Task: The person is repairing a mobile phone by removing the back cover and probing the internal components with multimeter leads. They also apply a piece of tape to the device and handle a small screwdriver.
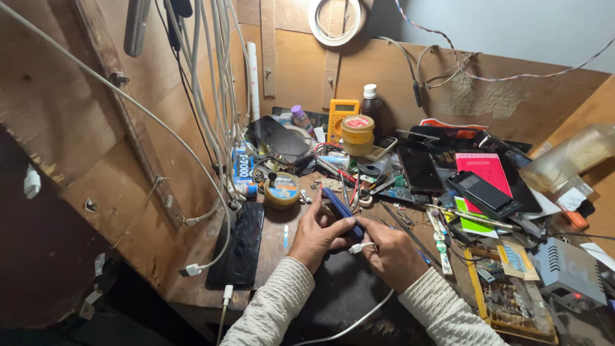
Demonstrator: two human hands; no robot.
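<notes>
My left hand (316,234) grips a blue phone (340,210) held on edge, tilted up and away over the dark work mat (339,288). My right hand (389,251) pinches the plug of a white cable (360,247) at the phone's near end. The plug touches the phone; whether it is seated I cannot tell. The cable runs down toward me between my cream sleeves.
A black phone (240,243) lies screen-up at the left. A round tin (282,189), tape rolls (357,133), a yellow multimeter (341,115), several phones (483,192), a pink booklet (483,168) and tools crowd the back and right. White cables (211,96) hang along the wooden wall.
</notes>
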